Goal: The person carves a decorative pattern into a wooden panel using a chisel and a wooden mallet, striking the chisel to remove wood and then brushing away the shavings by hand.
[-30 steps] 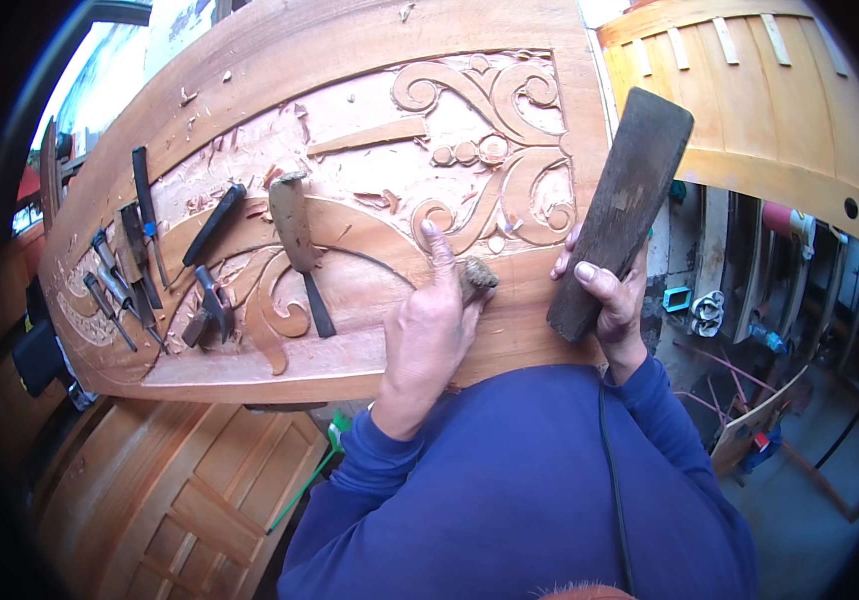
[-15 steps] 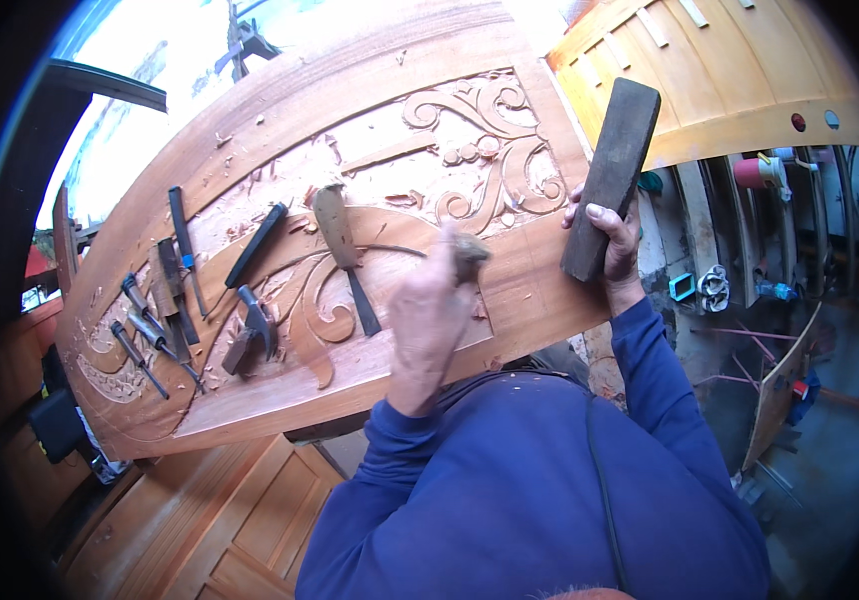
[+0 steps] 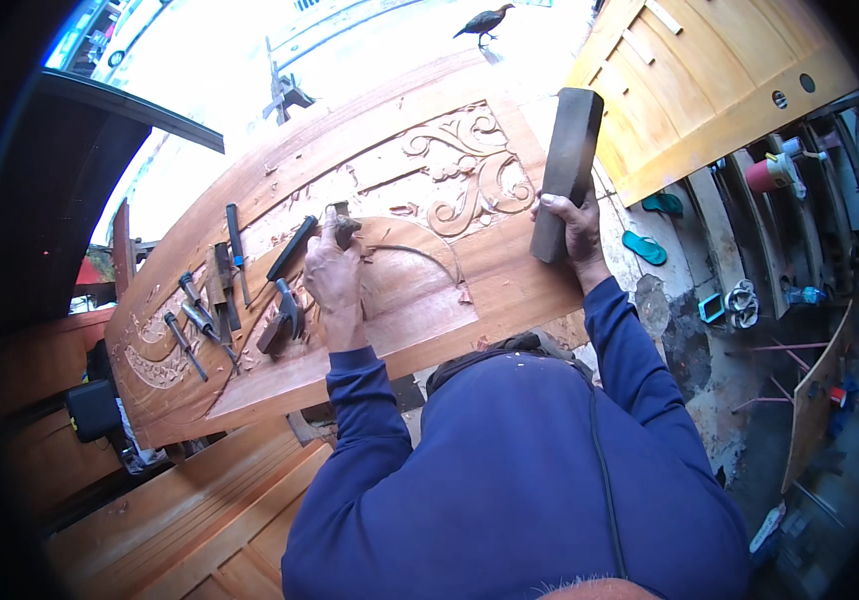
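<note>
The right hand [image 3: 577,225] wraps its fingers around a dark block [image 3: 568,165], thumb on the near face, low on the block. The block stands at an angle over the board's right end, near 1 o'clock from the middle. The left hand [image 3: 335,270], near 10 o'clock, curls around a small brown lump [image 3: 348,233]; I can't tell what the lump is, or how tight the pinch is.

Under both hands is the big wood board [image 3: 520,260]. Just past 12 o'clock, it has curly carving [image 3: 470,165], with wood chips about. By the left hand, toward 9 o'clock, lie a hammer [image 3: 290,312] and a black-handled tool [image 3: 293,248]; more tools [image 3: 197,300] lie farther out.

The block could slip, since it is held near its low end and its top is heavy, and it could dent the curls. The left hand could get nicked if it brushes a sharp tool.

Farther off, green slippers [image 3: 645,248] sit near 3 o'clock, a yellow board [image 3: 720,90] near 2, and a bird [image 3: 485,22] at 12.
</note>
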Motion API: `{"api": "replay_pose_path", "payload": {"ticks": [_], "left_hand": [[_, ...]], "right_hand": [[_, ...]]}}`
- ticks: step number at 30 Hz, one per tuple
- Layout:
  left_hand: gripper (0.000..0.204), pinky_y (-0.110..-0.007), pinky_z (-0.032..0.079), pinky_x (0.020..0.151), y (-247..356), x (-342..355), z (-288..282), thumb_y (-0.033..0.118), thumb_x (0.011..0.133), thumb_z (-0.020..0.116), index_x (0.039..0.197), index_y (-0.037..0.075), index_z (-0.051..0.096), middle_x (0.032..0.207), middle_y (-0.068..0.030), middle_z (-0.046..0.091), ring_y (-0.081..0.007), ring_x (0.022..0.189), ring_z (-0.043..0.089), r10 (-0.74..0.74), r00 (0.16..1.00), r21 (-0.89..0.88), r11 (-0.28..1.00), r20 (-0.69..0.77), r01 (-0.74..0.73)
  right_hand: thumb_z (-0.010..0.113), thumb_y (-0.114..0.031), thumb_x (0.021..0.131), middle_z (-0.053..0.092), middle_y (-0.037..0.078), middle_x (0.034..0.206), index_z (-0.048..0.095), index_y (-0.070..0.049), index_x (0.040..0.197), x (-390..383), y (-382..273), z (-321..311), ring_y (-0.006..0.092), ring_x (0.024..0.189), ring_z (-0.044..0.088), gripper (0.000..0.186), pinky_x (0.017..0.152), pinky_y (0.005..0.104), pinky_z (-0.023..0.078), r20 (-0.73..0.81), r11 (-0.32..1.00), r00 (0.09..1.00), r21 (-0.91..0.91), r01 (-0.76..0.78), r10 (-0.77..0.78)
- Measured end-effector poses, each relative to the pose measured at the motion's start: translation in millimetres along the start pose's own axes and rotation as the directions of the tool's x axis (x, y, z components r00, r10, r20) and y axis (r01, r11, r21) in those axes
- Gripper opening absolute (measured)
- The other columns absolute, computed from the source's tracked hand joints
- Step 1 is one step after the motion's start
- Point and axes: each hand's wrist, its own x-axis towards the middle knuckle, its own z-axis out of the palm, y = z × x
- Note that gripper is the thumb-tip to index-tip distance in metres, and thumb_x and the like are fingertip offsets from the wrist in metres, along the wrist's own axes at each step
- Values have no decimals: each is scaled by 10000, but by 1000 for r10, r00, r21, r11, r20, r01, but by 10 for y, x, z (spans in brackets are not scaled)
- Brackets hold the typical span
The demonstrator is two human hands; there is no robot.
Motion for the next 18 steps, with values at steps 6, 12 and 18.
{"api": "replay_pose_path", "payload": {"ticks": [6, 12, 18], "left_hand": [[555, -469, 593, 814, -299, 67, 244, 250, 854, 780, 1391, 300, 648, 1014, -150, 692, -346, 940, 724, -29, 993, 47, 998, -113, 34], [371, -446, 600, 846, -54, -48, 153, 180, 849, 782, 1209, 245, 723, 1101, -115, 732, -317, 975, 737, -6, 968, -37, 999, -249, -4], [235, -366, 614, 775, 1196, -328, 276, 83, 849, 742, 1054, 197, 749, 1079, -41, 758, -253, 914, 746, 405, 862, -327, 806, -305, -494]], "right_hand": [[731, -81, 842, 629, 103, 955, 442, -19, 1322, 14, 49, -112, 190, 760, 696, 564, 693, 330, 608, 10, 1000, 1000, 6, 21, -21], [721, -87, 845, 630, 107, 984, 446, -21, 1328, -17, -22, -124, 181, 781, 684, 559, 705, 320, 596, 26, 999, 999, 11, 47, -47], [725, -100, 847, 631, 107, 1014, 458, -8, 1332, 14, -41, -133, 181, 841, 679, 561, 750, 304, 579, 54, 995, 996, -62, 80, -77]]}}
